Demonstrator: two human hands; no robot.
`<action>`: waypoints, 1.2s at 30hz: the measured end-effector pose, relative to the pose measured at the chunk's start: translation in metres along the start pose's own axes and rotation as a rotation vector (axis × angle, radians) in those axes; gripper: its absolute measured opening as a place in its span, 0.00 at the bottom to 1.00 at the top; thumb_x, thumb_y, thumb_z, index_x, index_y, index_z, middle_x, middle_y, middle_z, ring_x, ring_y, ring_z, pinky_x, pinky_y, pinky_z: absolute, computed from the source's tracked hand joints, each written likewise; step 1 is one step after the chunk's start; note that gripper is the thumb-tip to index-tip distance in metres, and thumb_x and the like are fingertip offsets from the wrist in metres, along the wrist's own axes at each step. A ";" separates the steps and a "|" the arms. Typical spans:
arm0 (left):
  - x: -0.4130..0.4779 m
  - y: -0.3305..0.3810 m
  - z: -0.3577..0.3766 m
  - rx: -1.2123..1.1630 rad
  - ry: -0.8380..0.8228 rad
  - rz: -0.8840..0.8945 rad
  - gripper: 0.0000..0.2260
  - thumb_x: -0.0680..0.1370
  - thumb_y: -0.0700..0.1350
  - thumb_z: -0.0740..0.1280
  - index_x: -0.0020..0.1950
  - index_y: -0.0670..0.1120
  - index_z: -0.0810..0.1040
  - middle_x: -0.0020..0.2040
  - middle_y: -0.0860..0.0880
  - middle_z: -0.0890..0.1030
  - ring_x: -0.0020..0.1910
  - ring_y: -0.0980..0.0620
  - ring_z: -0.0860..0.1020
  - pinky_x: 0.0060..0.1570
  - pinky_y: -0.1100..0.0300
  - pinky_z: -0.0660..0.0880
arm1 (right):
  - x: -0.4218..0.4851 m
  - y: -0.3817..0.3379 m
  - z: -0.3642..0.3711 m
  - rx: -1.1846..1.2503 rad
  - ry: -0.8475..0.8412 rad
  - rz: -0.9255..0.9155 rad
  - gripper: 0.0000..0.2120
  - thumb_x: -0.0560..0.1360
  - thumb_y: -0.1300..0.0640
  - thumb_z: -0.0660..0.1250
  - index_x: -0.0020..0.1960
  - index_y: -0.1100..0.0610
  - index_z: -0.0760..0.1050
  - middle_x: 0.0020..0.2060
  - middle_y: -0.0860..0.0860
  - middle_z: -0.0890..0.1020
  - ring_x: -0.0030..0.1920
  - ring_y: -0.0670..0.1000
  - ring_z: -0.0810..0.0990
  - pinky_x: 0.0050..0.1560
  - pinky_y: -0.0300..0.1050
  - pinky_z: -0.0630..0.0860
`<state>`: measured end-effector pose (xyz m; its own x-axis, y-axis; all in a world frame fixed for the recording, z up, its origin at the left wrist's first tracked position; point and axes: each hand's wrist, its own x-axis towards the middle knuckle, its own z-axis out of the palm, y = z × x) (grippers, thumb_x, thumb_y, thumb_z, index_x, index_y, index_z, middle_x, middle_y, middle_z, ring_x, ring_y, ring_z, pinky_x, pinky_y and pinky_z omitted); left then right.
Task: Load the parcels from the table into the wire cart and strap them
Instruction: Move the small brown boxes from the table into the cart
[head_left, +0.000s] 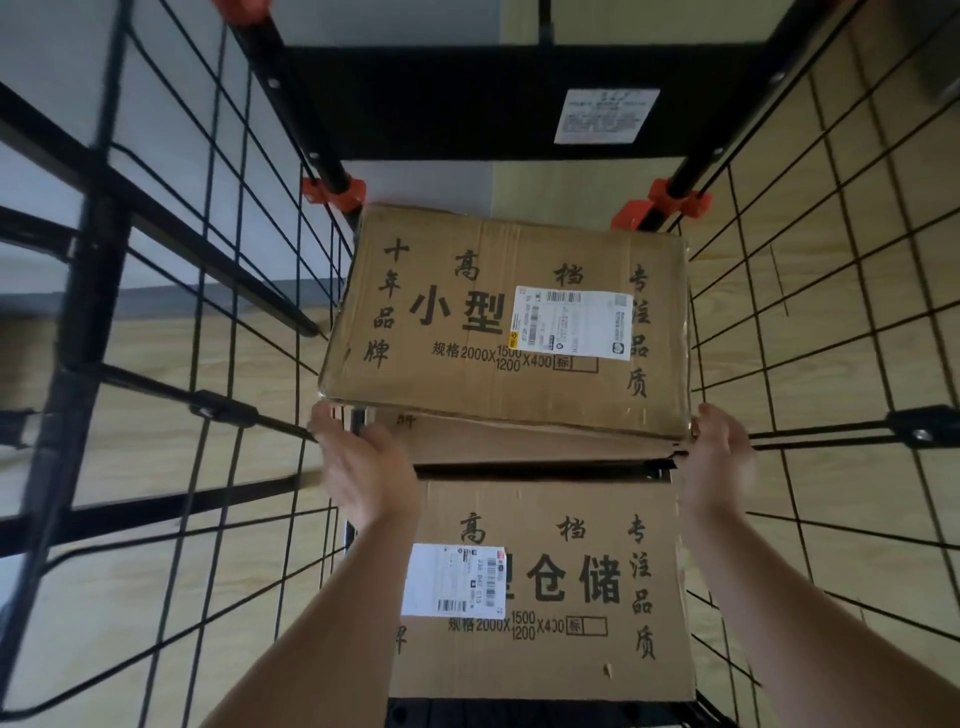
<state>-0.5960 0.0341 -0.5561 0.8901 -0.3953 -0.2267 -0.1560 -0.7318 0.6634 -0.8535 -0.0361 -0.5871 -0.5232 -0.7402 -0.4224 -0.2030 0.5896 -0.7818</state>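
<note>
Our left hand (363, 467), fingers straight together, and right hand (719, 452), fingers blurred beyond telling, sit at near corners of the top box (498, 322): creased brown cardboard, black print, white label.

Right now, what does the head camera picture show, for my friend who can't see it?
A person's left hand and right hand touch the near corners of the far cardboard box, stacked on another box inside a black wire cart. A nearer cardboard box with a white shipping label sits below the forearms.
</note>
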 end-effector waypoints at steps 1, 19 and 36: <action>0.001 0.010 0.003 -0.032 0.011 -0.023 0.25 0.82 0.41 0.57 0.78 0.44 0.56 0.74 0.40 0.67 0.67 0.38 0.71 0.57 0.46 0.70 | 0.000 -0.007 0.003 -0.037 -0.051 -0.002 0.16 0.78 0.45 0.58 0.56 0.54 0.76 0.47 0.50 0.80 0.48 0.52 0.77 0.48 0.50 0.74; -0.017 -0.003 -0.002 0.070 -0.041 -0.168 0.23 0.80 0.40 0.60 0.75 0.38 0.61 0.70 0.37 0.67 0.64 0.35 0.71 0.57 0.44 0.71 | 0.018 -0.025 -0.009 -0.135 -0.194 0.159 0.16 0.81 0.56 0.60 0.69 0.53 0.72 0.52 0.49 0.75 0.54 0.52 0.73 0.62 0.58 0.74; -0.016 -0.115 0.006 0.305 -0.364 -0.458 0.14 0.82 0.44 0.53 0.58 0.39 0.75 0.48 0.39 0.79 0.39 0.45 0.74 0.36 0.55 0.69 | -0.023 0.063 -0.027 -0.520 -0.282 0.434 0.14 0.79 0.64 0.53 0.59 0.62 0.73 0.34 0.55 0.74 0.31 0.51 0.69 0.30 0.41 0.65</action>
<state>-0.5951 0.1213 -0.6324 0.7019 -0.1304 -0.7002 0.0418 -0.9738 0.2234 -0.8763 0.0270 -0.6147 -0.4271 -0.4186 -0.8015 -0.4289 0.8741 -0.2279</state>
